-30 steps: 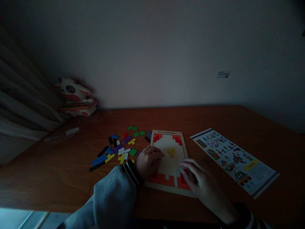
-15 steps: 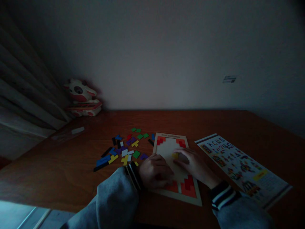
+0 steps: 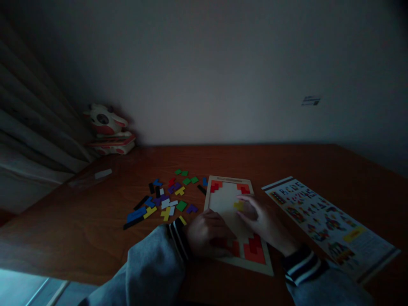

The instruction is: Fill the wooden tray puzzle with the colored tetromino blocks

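Brown tabletop (image 3: pixel 102 246) beneath, right hand (image 3: pixel 263 219) reaches inward, fingers pinching the yellow piece (image 3: pixel 238 206).

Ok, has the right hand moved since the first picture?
Yes. Against the board, the right hand went from the lower right rim inward and toward the far end; its fingertips are now at the yellow piece.

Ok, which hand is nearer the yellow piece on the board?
Right: the right hand has its fingertips at the yellow piece; the left hand lies nearer the board's bottom.
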{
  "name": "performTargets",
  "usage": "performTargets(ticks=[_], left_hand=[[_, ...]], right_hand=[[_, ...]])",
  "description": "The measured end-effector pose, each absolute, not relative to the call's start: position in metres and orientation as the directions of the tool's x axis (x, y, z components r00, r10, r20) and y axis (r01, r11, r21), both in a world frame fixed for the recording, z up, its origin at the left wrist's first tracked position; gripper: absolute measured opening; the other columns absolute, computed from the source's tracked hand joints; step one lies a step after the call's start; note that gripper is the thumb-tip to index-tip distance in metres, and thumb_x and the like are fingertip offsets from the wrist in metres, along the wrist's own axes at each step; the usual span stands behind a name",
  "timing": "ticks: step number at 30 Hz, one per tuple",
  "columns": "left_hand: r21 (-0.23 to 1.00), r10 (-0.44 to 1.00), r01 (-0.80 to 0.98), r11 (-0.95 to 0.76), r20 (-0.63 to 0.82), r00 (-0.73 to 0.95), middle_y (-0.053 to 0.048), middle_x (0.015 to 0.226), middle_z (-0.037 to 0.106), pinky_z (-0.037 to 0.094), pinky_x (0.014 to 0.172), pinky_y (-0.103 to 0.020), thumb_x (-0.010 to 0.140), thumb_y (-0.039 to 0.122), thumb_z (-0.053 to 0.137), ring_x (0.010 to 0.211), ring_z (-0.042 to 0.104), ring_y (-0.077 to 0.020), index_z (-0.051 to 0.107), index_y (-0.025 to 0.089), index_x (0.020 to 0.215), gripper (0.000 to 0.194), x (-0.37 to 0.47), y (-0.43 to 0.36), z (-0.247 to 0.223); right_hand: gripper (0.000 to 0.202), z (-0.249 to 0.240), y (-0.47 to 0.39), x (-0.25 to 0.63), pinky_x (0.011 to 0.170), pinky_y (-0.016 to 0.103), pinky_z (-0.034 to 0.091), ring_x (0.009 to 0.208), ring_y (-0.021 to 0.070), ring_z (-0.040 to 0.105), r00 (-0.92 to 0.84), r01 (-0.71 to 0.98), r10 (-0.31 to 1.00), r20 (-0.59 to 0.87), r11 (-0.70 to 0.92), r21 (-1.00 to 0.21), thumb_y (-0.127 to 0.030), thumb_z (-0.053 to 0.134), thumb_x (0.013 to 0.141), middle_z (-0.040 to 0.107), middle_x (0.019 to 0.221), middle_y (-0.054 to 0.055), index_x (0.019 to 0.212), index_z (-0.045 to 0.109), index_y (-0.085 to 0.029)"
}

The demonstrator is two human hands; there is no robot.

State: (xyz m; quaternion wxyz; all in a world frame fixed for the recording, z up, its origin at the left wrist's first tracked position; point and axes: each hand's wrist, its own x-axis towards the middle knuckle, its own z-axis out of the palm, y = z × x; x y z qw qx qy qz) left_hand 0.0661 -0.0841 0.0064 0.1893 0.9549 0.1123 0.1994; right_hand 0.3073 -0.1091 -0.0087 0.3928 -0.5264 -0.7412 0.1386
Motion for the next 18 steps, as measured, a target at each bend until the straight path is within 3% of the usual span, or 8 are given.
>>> performTargets(ticks=[3, 9, 18], left_hand=[[0.394, 0.283, 0.13, -0.91, 0.36, 0.889, -0.004, 0.103, 0.075, 0.042, 0.089, -0.034, 0.088, 0.044, 0.067, 0.095, 0.066, -0.0195, 0.068, 0.021, 0.109, 0.031, 0.067, -0.084, 0.007], [0.379, 0.348, 0.2, -0.904, 0.375, 0.859, -0.006, 0.101, 0.074, 0.044, 0.085, -0.033, 0.09, 0.045, 0.064, 0.095, 0.066, -0.0193, 0.069, 0.021, 0.105, 0.029, 0.067, -0.084, 0.009], [0.417, 0.471, 0.288, -0.862, 0.449, 0.76, -0.007, 0.099, 0.074, 0.047, 0.084, -0.034, 0.095, 0.037, 0.055, 0.093, 0.065, -0.02, 0.07, 0.02, 0.102, 0.024, 0.064, -0.08, 0.012]], right_hand=[[0.034, -0.007, -0.107, 0.31, 0.094, 0.042, 0.052, 0.108, 0.0244, 0.063, -0.056, 0.696, 0.858, 0.51, 0.4, -0.596, -0.03, 0.062, 0.087, 0.065, 0.117, 0.01, 0.12, 0.056, -0.023], [0.028, -0.016, -0.097, 0.33, 0.086, 0.046, 0.051, 0.097, 0.0271, 0.061, 0.194, 0.79, 0.787, 0.586, 0.229, -0.569, -0.035, 0.059, 0.087, 0.064, 0.105, 0.012, 0.111, 0.059, -0.019], [0.023, -0.027, -0.098, 0.342, 0.089, 0.05, 0.046, 0.098, 0.0295, 0.06, 0.214, 0.908, 0.814, 0.54, 0.039, -0.418, -0.036, 0.052, 0.089, 0.066, 0.101, 0.011, 0.1, 0.065, -0.02]])
